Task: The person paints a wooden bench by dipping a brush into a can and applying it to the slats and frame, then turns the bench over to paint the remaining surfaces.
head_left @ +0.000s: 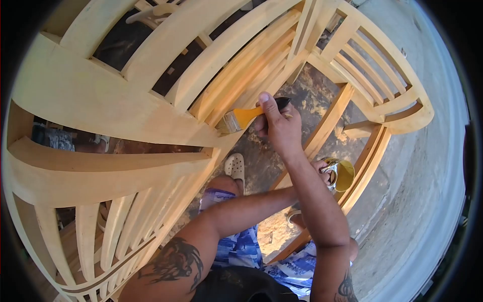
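My right hand is closed around the handle of a yellow paintbrush with a black end. Its bristles point left and rest at the slatted part of a pale wooden bed-like frame, near where a curved board meets a long rail; exact contact is hard to make out. My left arm crosses beneath the right one. Partly hidden behind my right forearm, my left hand grips a small metal can, tilted, with a yellowish inside.
Another slatted wooden end panel curves at the upper right, joined to long rails. Below lies a stained dark floor, where my foot wears a white clog. A pale concrete strip runs along the right.
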Demonstrator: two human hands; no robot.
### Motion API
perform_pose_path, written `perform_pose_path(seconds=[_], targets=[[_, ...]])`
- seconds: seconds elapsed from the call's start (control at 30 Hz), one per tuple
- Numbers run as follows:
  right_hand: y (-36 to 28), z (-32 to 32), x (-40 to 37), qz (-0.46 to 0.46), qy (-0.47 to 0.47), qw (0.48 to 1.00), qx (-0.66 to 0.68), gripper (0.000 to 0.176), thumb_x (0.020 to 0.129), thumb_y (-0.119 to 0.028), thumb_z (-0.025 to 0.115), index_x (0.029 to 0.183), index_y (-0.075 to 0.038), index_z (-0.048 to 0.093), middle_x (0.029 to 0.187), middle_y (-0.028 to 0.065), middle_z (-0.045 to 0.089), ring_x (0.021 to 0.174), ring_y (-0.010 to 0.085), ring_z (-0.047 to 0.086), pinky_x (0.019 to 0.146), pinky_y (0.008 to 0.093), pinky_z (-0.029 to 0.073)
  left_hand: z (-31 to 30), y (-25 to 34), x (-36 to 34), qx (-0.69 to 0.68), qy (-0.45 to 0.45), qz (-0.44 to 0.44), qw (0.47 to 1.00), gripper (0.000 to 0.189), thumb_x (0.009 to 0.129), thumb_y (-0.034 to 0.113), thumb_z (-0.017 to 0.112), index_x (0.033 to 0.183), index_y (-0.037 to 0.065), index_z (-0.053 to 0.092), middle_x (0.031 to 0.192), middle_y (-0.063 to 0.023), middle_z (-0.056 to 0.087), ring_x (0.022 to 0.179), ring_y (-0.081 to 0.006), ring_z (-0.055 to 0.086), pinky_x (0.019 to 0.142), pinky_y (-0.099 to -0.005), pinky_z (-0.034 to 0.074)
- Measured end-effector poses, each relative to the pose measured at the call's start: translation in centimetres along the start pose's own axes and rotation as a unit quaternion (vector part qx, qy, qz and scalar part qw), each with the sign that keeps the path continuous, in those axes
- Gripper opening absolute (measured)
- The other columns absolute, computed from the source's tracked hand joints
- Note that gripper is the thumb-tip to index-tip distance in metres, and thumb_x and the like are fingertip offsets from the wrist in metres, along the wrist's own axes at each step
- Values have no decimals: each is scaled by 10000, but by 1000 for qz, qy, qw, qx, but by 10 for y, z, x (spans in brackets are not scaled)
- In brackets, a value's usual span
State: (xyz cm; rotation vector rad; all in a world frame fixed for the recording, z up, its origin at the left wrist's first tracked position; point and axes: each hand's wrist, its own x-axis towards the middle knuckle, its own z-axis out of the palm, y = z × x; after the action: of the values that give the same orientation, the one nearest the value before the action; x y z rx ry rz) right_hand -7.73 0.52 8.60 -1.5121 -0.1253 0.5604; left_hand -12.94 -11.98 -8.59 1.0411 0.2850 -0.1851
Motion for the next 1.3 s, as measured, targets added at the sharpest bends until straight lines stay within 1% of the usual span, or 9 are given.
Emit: perform_pose_path(seconds=[0.17,0.37,0.5,0.63,0.83,0.97,1.07,1.23,1.3], targets=[[-7,-18,6,-129,38,990,-48,404,971,-374,689,903,24,658,567,41,611,490,84,556,463,255,441,-3,-20,0,-160,-14,-19,987,234,881,62,604,1089,-43,588,930,-81,626,780,-112,639,652,-267,543],[1,-10,-2,-64,-38,997,-10,364,960,-337,714,883,15,660,576,15,591,508,69,547,473,251,429,3,6,-4,-36,2,-40,999,229,888,91,644,1075,-30,590,917,-58,626,782,-92,625,642,-265,530],[-5,-18,4,-102,-3,994,-48,351,953,-340,723,892,3,679,576,0,587,520,60,547,492,238,427,-1,-16,-1,-139,-5,41,989,222,884,85,639,1065,-35,596,924,-63,633,799,-87,623,633,-268,521],[4,-14,2,-102,-60,992,-48,356,949,-343,726,913,9,686,576,6,592,530,64,562,499,236,434,1,25,-7,5,-14,-65,998,256,894,117,678,1085,-24,582,933,-49,621,811,-83,610,663,-257,516],[-7,-26,6,-110,-31,993,1,346,939,-327,741,932,12,676,625,16,616,560,68,583,509,236,449,-4,-32,4,-212,-23,13,977,269,911,133,677,1106,-22,577,944,-42,610,820,-82,600,679,-249,513],[5,-18,6,-69,-111,991,-36,344,945,-323,736,919,13,666,616,6,598,554,66,569,513,227,441,0,-7,-2,-60,3,-30,998,268,907,122,672,1113,-22,580,968,-38,597,841,-79,584,700,-245,514],[-5,-34,13,-92,-62,994,15,350,941,-338,737,932,5,671,619,20,611,550,67,565,510,232,434,-6,-33,3,-126,3,27,992,254,887,103,675,1095,-14,587,953,-32,591,853,-76,564,713,-242,502],[3,-13,6,-48,-94,994,-39,358,957,-358,715,916,-5,664,584,7,579,518,70,519,493,241,408,3,16,-10,-105,-23,-76,991,219,880,94,671,1059,2,584,925,-30,582,868,-72,549,730,-244,486],[-3,-22,12,-50,-18,998,-23,367,963,-365,704,883,-11,652,570,1,569,516,75,523,489,244,405,-2,3,-9,-117,-31,-8,993,209,897,99,655,1060,-9,582,920,-38,586,851,-78,571,720,-244,496]])
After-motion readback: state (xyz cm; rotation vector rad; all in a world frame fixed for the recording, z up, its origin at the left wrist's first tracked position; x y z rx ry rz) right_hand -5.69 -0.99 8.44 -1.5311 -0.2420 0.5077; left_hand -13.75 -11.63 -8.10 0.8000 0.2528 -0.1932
